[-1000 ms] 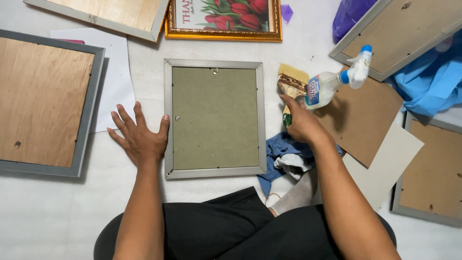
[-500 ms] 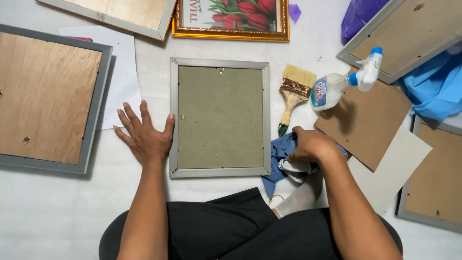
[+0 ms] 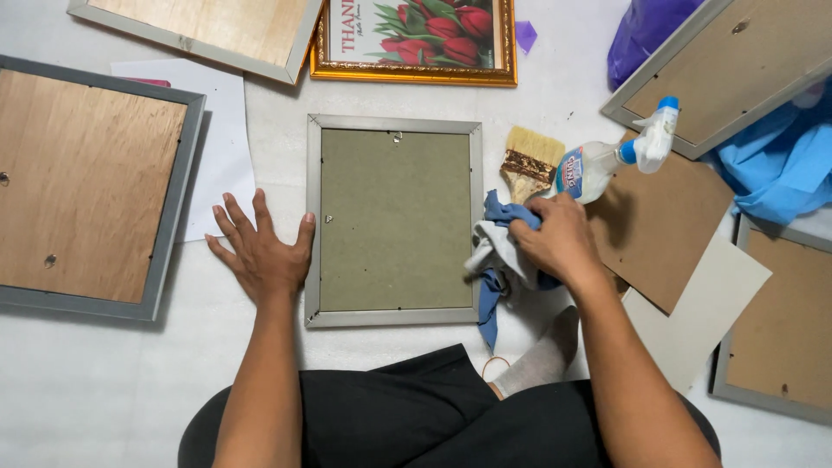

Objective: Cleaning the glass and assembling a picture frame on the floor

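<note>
A grey picture frame lies face down on the white floor in front of me, its olive backing board up. My left hand rests flat on the floor, fingers spread, thumb touching the frame's left edge. My right hand grips a bunched blue and white cloth at the frame's right edge. A paintbrush with pale bristles and a clear spray bottle with a blue nozzle lie just beyond that hand.
A larger grey frame with a wooden back lies at left on white paper. A gold frame with red tulips is at the top. More frames, brown backing boards, a grey card, blue cloth and a purple bag crowd the right.
My right hand left the brush and bottle, dropped to the cloth near my knee, picked it up and brought it to the frame's right edge. My left hand stayed put.
</note>
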